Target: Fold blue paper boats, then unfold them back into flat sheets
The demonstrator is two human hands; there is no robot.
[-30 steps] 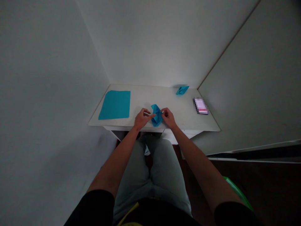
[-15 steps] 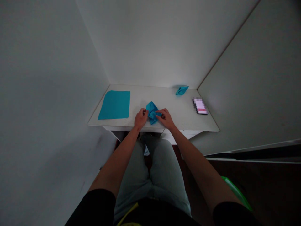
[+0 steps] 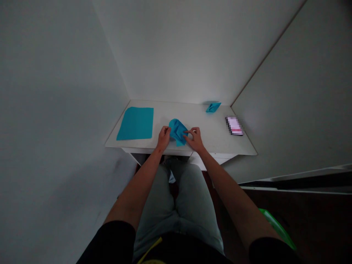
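Observation:
A partly folded sheet of blue paper [image 3: 178,131], creased and loosely spread, is between my hands just above the near part of the white table. My left hand [image 3: 164,137] pinches its left edge between thumb and fingers. On the other side, my right hand [image 3: 194,139] grips the right edge with thumb and forefinger. A flat blue sheet [image 3: 135,123] lies to the left of my left hand. Toward the back right rests a small folded blue paper boat [image 3: 213,107].
The white table [image 3: 165,104] stands against walls at the back and sides. A phone [image 3: 234,125] with a blurred screen lies at its right end. Something bright green [image 3: 277,227] shows on the dark floor at lower right.
The paper between my hands has opened out somewhat and changed shape, its upper part shifting left. Both hands still hold it. The view has shifted slightly.

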